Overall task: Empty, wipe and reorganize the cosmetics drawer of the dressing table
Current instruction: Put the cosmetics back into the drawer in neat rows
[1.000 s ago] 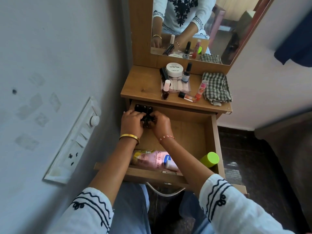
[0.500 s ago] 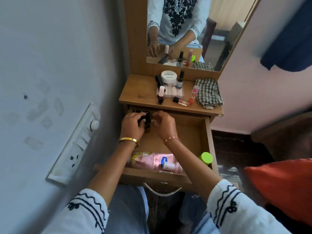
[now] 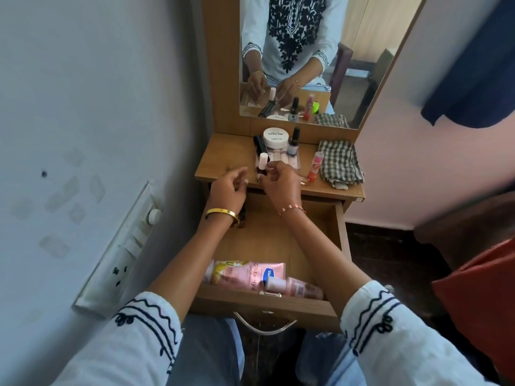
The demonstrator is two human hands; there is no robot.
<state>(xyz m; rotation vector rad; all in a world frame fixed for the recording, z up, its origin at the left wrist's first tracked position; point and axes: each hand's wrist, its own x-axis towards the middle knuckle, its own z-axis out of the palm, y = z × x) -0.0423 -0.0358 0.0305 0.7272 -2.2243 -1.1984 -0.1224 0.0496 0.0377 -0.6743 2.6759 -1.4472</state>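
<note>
Now nail polish bottle [image 3: 262,164] pinched by right hand [image 3: 281,181]; left hand [image 3: 229,186] loosely curled, nothing held. Bottle best kept upright, lowered into drawer [image 3: 341,235] corner.

bench [image 3: 228,160]: wood-look laminate, smooth, slight sheen
drawer [image 3: 338,235]: same woodgrain laminate inside, pretty matt
drawer handle [image 3: 264,328]: shiny curved metal
checked cloth [image 3: 340,162]: woven fabric, soft and matt, kinda rumpled
white jar [image 3: 275,137]: smooth plastic, satin-ish lid
pink tube [image 3: 248,274]: glossy plastic that caught the light
nail polish bottle [image 3: 262,165]: looked like glass with a matt white plastic cap
bangle [image 3: 223,213]: polished gold-coloured metal
sleeves [image 3: 145,330]: thin white cloth with dark stitched trim
mirror [image 3: 306,51]: clean reflective glass
wall [image 3: 83,107]: matt paint, a bit scuffed
</note>
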